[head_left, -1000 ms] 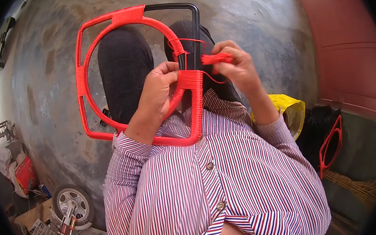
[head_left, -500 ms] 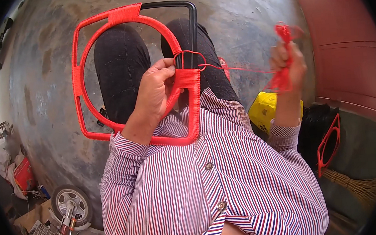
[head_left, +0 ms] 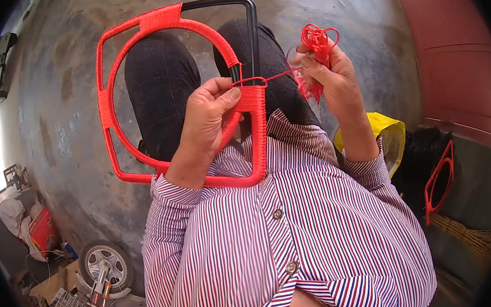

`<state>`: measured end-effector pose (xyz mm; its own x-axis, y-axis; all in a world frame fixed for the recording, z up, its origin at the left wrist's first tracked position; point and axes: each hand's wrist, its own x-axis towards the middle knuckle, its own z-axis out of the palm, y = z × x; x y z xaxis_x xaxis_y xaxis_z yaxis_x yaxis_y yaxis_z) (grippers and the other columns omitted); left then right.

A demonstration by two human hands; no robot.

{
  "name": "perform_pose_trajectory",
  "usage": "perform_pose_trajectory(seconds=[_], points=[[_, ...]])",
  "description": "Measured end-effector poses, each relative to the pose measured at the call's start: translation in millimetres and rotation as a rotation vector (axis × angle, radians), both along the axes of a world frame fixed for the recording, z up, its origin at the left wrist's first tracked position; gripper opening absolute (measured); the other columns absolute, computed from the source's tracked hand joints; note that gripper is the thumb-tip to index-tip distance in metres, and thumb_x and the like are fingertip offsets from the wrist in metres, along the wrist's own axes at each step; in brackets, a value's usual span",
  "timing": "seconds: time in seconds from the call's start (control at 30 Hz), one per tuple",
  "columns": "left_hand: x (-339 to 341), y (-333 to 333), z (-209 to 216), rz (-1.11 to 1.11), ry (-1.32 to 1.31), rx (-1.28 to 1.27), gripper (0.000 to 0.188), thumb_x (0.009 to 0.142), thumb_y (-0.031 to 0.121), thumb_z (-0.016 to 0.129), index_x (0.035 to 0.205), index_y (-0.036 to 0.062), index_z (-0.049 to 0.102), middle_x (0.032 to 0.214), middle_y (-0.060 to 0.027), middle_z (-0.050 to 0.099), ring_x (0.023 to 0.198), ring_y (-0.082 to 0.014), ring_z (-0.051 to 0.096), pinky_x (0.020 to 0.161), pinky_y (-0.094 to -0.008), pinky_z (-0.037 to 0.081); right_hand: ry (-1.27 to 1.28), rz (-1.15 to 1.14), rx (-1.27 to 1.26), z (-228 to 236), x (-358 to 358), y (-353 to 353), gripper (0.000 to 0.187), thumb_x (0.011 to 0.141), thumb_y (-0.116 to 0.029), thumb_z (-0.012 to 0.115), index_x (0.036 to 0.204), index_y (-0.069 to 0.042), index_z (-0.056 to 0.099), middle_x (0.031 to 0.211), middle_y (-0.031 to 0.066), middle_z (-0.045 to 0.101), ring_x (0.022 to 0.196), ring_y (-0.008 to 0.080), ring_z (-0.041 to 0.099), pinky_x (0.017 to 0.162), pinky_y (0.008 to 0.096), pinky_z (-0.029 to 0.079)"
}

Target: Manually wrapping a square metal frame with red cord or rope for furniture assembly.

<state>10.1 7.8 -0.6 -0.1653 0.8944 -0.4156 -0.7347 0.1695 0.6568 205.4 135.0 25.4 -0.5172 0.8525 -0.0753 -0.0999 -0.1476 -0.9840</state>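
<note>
A rounded square frame (head_left: 261,132) with a ring inside it rests across my lap and thighs. Red cord wraps most of it, while bare black tube shows at its upper right corner. My left hand (head_left: 210,113) pinches the wrapped band at the ring's right side, thumb on top, just below a loop of cord. From that loop a red strand (head_left: 279,77) runs taut to my right hand (head_left: 335,80). Closed around a bundle of red cord (head_left: 317,39), the right hand is off to the right of the frame, with coils above the fingers and loose strands hanging below.
A yellow bag (head_left: 391,136) and a black bag (head_left: 421,151) stand at my right, with another red frame (head_left: 439,178) and a straw broom (head_left: 465,234) beside them. At lower left are a small wheel (head_left: 105,265) and a red box (head_left: 43,233). A reddish door (head_left: 452,62) is at far right.
My right hand has come left and nearer the frame with the cord bundle. The loose loop around the black bars has tightened down against the wrapped band. My left hand keeps its grip.
</note>
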Motion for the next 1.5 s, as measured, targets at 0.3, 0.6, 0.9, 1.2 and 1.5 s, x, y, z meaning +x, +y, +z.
perform_pose_trajectory(seconds=[0.3,0.6,0.9,1.2,1.5], points=[[-0.9,1.1,-6.2,-0.027,0.137,-0.066,0.016,0.091,0.005,0.062,0.104,-0.0037,0.059,0.089,-0.0093,0.068,0.069,-0.0125,0.067,0.055,-0.0227,0.056,0.609,0.183,-0.45,17.5,-12.3,-9.5,0.022,0.092,-0.005,0.052,0.113,-0.001,0.057,0.057,-0.0037,0.035,0.052,0.0084,0.04,0.056,0.0275,0.036],[-3.3,1.2,5.0,0.049,-0.064,-0.063,0.019,0.089,0.006,0.051,0.105,-0.0027,0.057,0.086,-0.0094,0.065,0.074,-0.0156,0.065,0.063,-0.0281,0.057,0.238,0.011,-0.3,-5.1,-5.0,7.0,0.014,0.087,-0.007,0.058,0.099,0.0,0.061,0.06,-0.0036,0.043,0.052,0.0086,0.04,0.059,0.0283,0.041],[-10.8,-0.5,-3.3,-0.142,-0.076,-0.089,0.023,0.081,0.011,0.044,0.098,0.0001,0.056,0.087,-0.0114,0.065,0.067,-0.0209,0.062,0.062,-0.0317,0.05,-0.063,0.213,-0.443,-21.6,-24.6,-34.9,0.018,0.094,-0.024,0.064,0.095,-0.007,0.057,0.068,-0.0014,0.056,0.051,0.0042,0.048,0.044,0.0182,0.037],[-7.7,1.1,-0.4,-0.151,-0.056,-0.099,0.022,0.078,0.007,0.042,0.093,-0.0009,0.055,0.081,-0.0133,0.064,0.061,-0.0204,0.059,0.055,-0.0287,0.05,-0.09,-0.011,-0.339,-16.1,-18.0,-46.2,0.022,0.091,-0.017,0.067,0.109,-0.006,0.059,0.086,-0.0013,0.061,0.064,0.0022,0.054,0.048,0.0157,0.041],[-0.4,0.3,10.8,-0.068,-0.134,-0.087,0.016,0.077,0.003,0.041,0.087,0.0001,0.054,0.077,-0.0114,0.063,0.059,-0.0175,0.059,0.056,-0.0279,0.051,-0.093,-0.177,0.082,0.9,10.9,-33.2,0.014,0.092,-0.008,0.065,0.104,-0.002,0.063,0.086,-0.0004,0.061,0.065,0.0016,0.052,0.053,0.0163,0.041]])
